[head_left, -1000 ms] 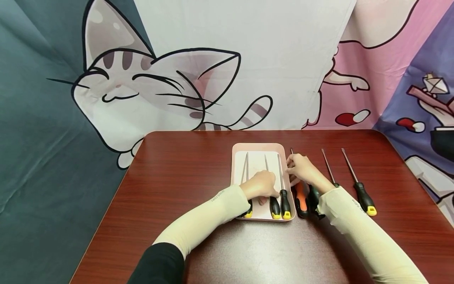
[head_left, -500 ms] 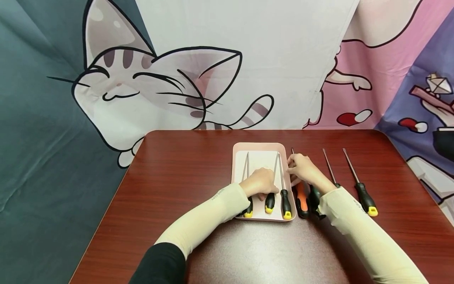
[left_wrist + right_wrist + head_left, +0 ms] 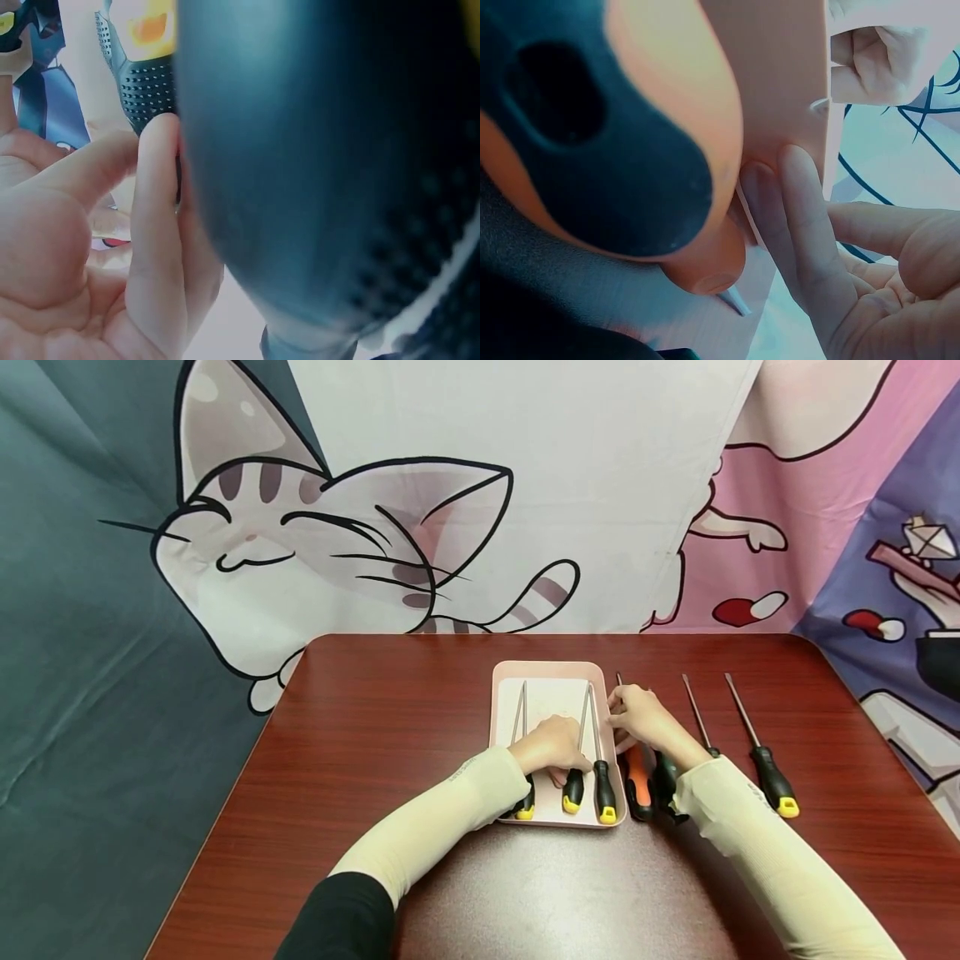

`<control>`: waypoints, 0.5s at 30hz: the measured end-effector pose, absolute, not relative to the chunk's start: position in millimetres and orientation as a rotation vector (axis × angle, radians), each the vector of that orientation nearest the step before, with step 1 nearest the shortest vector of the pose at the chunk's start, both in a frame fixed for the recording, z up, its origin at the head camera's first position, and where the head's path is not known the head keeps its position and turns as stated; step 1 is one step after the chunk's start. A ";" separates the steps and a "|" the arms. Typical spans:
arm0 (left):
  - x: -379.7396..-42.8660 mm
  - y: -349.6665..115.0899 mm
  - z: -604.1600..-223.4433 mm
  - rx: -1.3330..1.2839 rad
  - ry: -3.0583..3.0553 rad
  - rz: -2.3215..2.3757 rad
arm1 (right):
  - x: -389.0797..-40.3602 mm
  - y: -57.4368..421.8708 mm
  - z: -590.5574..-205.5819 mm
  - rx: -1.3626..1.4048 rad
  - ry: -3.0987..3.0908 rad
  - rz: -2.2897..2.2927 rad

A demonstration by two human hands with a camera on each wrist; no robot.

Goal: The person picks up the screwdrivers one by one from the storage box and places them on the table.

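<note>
Left hand (image 3: 552, 745) pinches yellow-capped black screwdriver (image 3: 572, 788) by handle (image 3: 147, 84) inside pink tray (image 3: 547, 669); right hand (image 3: 637, 713) rests straight fingers (image 3: 804, 199) against tray's outer wall (image 3: 780, 82). I'd brace tray there, pinch lightly, square shaft (image 3: 583, 714) alongside neighbouring screwdriver (image 3: 605, 792).

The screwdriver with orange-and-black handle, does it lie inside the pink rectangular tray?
No, the screwdriver lies on the reddish-brown table, beside the tray.
</note>
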State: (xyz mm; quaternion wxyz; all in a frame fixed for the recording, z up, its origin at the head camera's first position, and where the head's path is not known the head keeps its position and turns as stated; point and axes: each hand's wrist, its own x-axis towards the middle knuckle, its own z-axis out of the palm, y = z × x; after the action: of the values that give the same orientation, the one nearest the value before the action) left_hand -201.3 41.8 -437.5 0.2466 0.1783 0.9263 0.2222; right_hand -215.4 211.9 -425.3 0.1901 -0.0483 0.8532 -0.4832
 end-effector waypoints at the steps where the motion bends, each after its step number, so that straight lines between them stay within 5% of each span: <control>1: -201.4 41.9 -437.7 0.478 2.517 0.615 | -215.4 211.9 -425.4 -0.136 2.400 -1.356; 15: -201.9 37.4 -434.9 0.527 2.519 0.586 | -217.3 213.4 -426.6 -0.154 2.412 -1.358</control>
State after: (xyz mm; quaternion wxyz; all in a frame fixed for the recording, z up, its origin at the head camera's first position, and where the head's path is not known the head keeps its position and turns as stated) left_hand -201.9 37.4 -434.9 0.2486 0.1936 0.9244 0.2151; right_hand -217.3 213.4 -426.6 0.1837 -0.0545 0.8552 -0.4816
